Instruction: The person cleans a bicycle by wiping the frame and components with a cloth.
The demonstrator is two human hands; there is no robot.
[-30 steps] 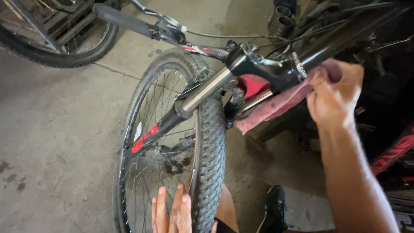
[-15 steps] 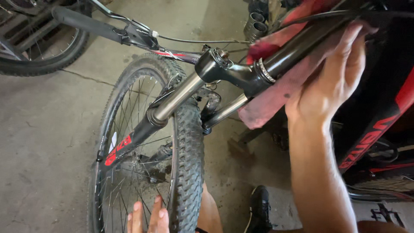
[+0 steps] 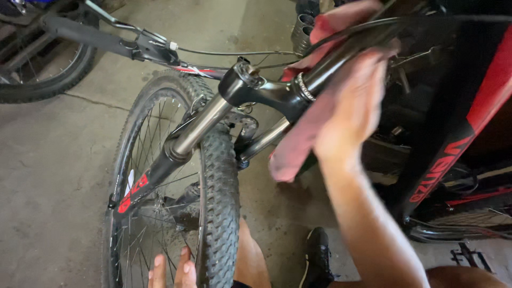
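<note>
A person is wiping a black bicycle frame tube (image 3: 341,61) just behind the fork crown. The right hand (image 3: 354,109) is pressing a red rag (image 3: 298,144) flat against it. The left hand (image 3: 172,269), fingers together, is steadying the knobby front tyre (image 3: 220,192). Wiping farther along needs firm sliding pressure.

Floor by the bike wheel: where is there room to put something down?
Bare grey concrete floor lies left of the black knobby front tyre, up to the other bicycle wheel. A smaller patch sits between the tyre and black shoe. The right side is crowded by the black-and-red frame.
</note>
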